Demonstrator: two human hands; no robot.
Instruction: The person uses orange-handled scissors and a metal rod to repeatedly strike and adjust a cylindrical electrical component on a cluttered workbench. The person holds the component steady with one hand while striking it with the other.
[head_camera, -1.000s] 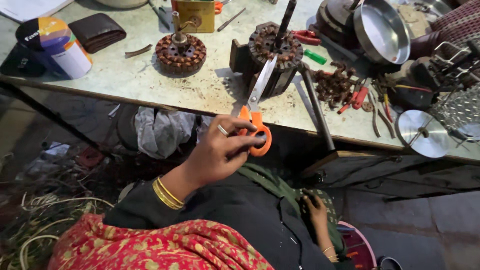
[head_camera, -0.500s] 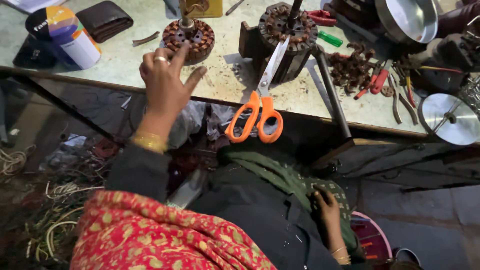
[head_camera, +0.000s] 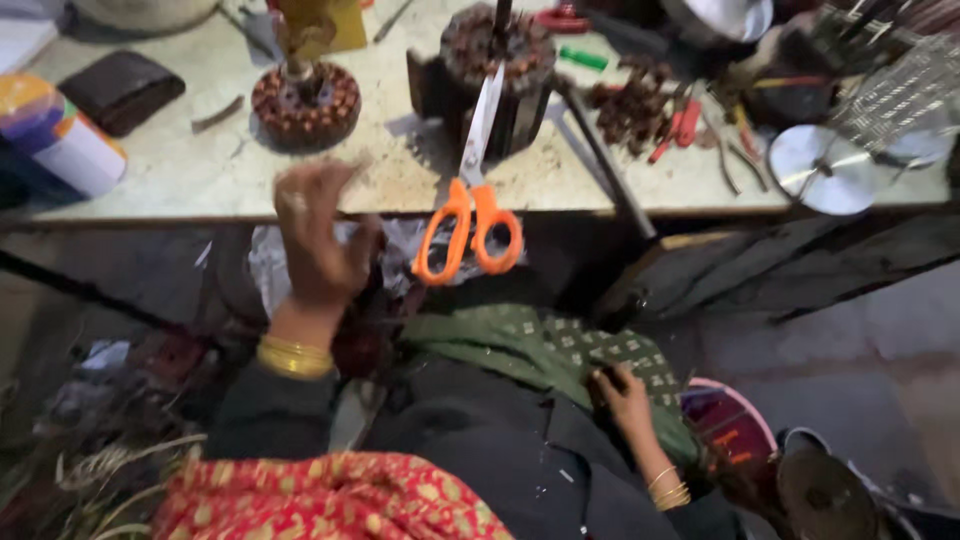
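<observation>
My left hand (head_camera: 318, 240), blurred and wearing a ring and gold bangles, hovers at the table's front edge with loosely curled fingers and nothing in it. It is below a round copper-wound motor stator (head_camera: 305, 105) and left of the orange-handled scissors (head_camera: 470, 225). The scissors lie on the table with their handles hanging over the edge and their blades pointing at a second, darker stator (head_camera: 500, 60). My right hand (head_camera: 628, 392) rests in my lap on a green patterned cloth (head_camera: 540, 340). Its fingertips touch something dark that I cannot make out.
The pale worktable (head_camera: 180, 175) holds a dark wallet (head_camera: 122, 90), a coloured can (head_camera: 60, 145), red-handled pliers (head_camera: 675, 130), a long metal rod (head_camera: 605, 165), a shiny metal disc (head_camera: 822, 168) and a wire guard (head_camera: 900, 85). Wire scraps (head_camera: 100, 470) lie below left, a pink bucket (head_camera: 735, 430) right.
My left hand let go of the scissors, reached up-left toward the copper stator, then drew back to the table edge. The scissors stay overhanging the edge. My right hand stays in my lap.
</observation>
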